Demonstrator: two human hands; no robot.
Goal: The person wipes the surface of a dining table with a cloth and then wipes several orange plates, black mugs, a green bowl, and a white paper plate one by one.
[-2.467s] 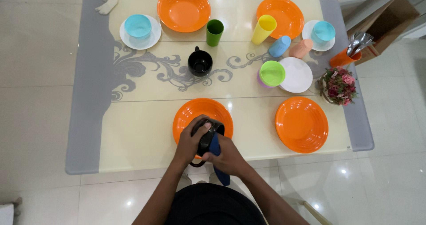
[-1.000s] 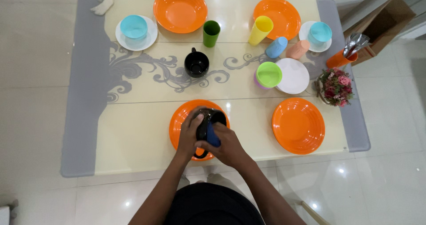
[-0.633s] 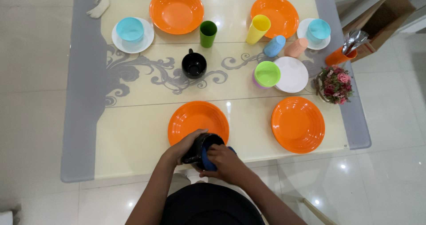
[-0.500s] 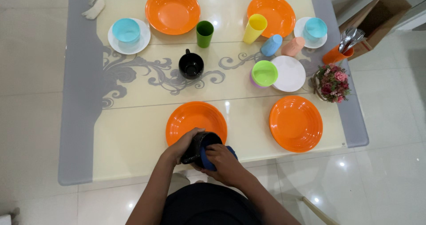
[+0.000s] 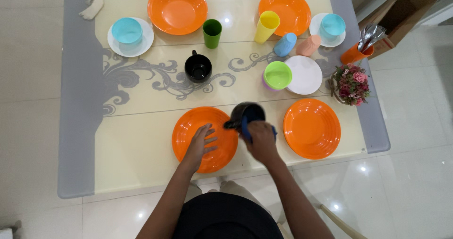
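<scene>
Item 1. Right hand (image 5: 262, 140): clenched on a black mug (image 5: 247, 113) with a blue cloth (image 5: 246, 128) pressed against its near side. The mug sits at or just above the tabletop (image 5: 141, 126), whether touching cannot be told; handle points to 9 o'clock, open mouth visible. Position: between the two near orange plates, at 2 o'clock from the left hand.

Item 2. Left hand (image 5: 200, 142): released, fingers spread flat, palm down on the near orange plate (image 5: 188, 130). It grasps nothing.

Item 3. Second near orange plate (image 5: 311, 128): at 3 o'clock from the held mug, just beside the right hand, apart from it.

Item 4. Second black mug (image 5: 197, 68): upright, at 11 o'clock from the held mug, well apart, on the grey scroll pattern.

Item 5. Far row: orange bowl (image 5: 177, 9), green cup (image 5: 212, 33), yellow cup (image 5: 266, 26), second orange bowl (image 5: 284, 5). At 10 o'clock, a pale blue bowl on a white saucer (image 5: 130, 32); another such pair (image 5: 329, 28) at 1 o'clock.

Item 6. Middle right: lime green bowl (image 5: 277, 75) touching a white plate (image 5: 304, 75); a blue cup (image 5: 285, 44) and a pink cup (image 5: 308, 45) lie tipped just beyond.

Item 7. Right edge: flower basket (image 5: 351, 84); orange cup with metal cutlery (image 5: 356, 53).
</scene>
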